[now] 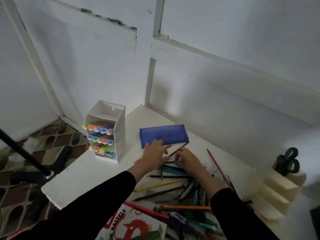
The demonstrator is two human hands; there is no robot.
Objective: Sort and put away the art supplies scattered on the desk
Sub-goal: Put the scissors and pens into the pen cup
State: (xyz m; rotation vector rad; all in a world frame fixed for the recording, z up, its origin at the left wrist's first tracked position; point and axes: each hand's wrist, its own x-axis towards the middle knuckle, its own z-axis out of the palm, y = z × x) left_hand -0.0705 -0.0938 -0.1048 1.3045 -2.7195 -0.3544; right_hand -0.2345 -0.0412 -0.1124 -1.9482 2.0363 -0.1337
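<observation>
Two hands reach forward over the white desk [78, 175], both arms in black sleeves. The left hand [154, 153] lies low over the desktop with its fingers [158, 142] stretched out nearly straight and slightly spread. Their tips reach the near edge of the blue pencil case [163, 134], which lies flat toward the back of the desk; whether they press on it or only touch it cannot be told. This hand grasps nothing. A short red pencil [167, 146] lies just beside its fingertips, in front of the case.

The right hand [187, 158] is just to the right of the left one, knuckles up and fingers curled in. It pinches a thin dark pencil [181, 147] that slants up and to the right, its far tip near the right end of the case. A second dark stick lies crosswise under the thumb, and it is not clear whether the hand holds that one too.

Most of the loose supplies lie nearer the person: a heap of coloured pencils and pens [181, 189], crossing one another between and below the forearms. A pink pencil [218, 167] lies apart to the right. An oil pastels box [131, 226] sits at the near edge.

On the left of the desk stands a white tiered organizer [119, 135], its shelves filled with pastel-capped markers [98, 129]. At the far right a cream stepped holder [280, 193] carries black-handled scissors [288, 161].
</observation>
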